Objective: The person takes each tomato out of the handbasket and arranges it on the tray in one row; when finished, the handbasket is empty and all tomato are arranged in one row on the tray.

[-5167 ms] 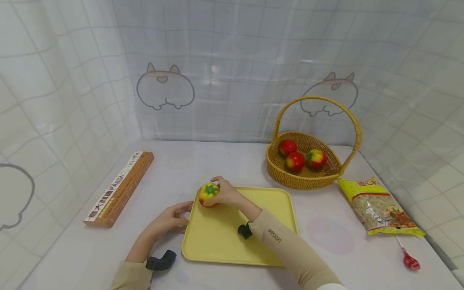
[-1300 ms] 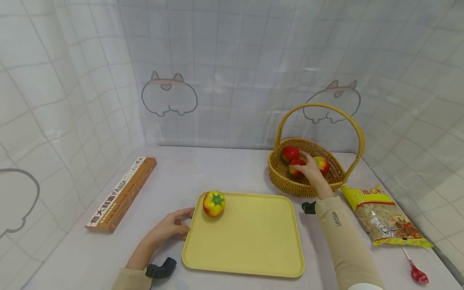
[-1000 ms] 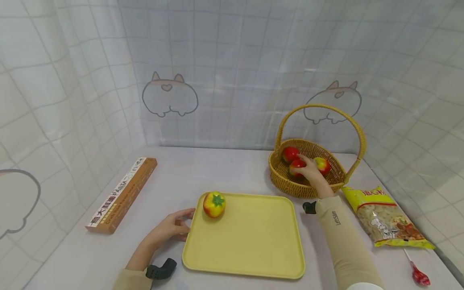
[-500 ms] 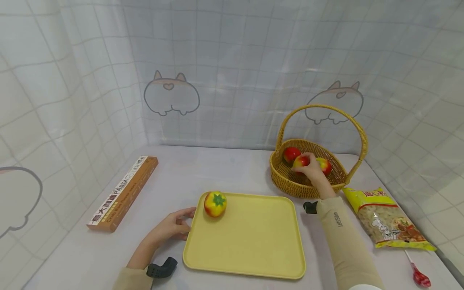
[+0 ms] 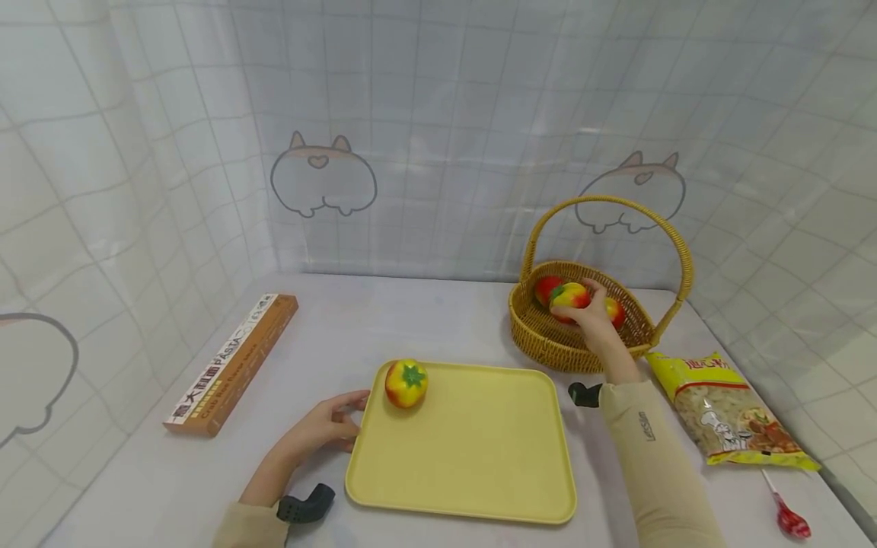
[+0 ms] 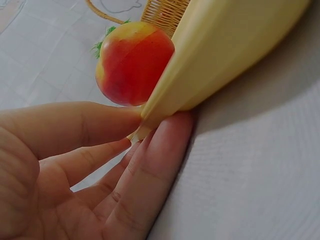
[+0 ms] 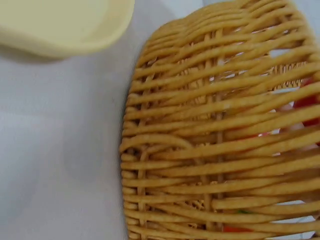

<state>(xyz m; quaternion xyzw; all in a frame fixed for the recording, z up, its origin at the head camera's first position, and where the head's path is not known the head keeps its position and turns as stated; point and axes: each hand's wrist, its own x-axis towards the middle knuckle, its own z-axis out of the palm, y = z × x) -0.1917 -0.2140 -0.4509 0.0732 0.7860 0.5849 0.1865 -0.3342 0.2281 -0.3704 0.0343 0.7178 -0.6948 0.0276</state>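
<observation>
My right hand (image 5: 596, 323) grips a red-and-yellow toy fruit (image 5: 569, 295) with a green top, inside the wicker basket (image 5: 548, 352). Thumb and fingers lie on either side of it. Two more toy fruits, a red one (image 5: 546, 288) and a red-yellow one (image 5: 614, 311), sit beside it, partly covered. My left hand (image 5: 320, 430) pinches the left rim of the yellow tray (image 5: 466, 449) between thumb and fingers, plainly seen in the left wrist view. Another toy fruit (image 5: 406, 383) rests in the tray's far left corner. In the right wrist view, basket weave (image 7: 215, 140) hides most of that hand.
A long brown pasta box (image 5: 233, 365) lies on the left of the table. On the right are a yellow-ended clear bag of pasta (image 5: 733, 411) and a red lollipop (image 5: 792, 520). The basket's tall arched handle (image 5: 603, 199) rises over the fruits. Grid-patterned curtains surround the table.
Earlier my right hand set one toy fruit on the tray, then moved to the basket. There it has taken hold of another, which is now turned and slightly raised. My left hand stayed put.
</observation>
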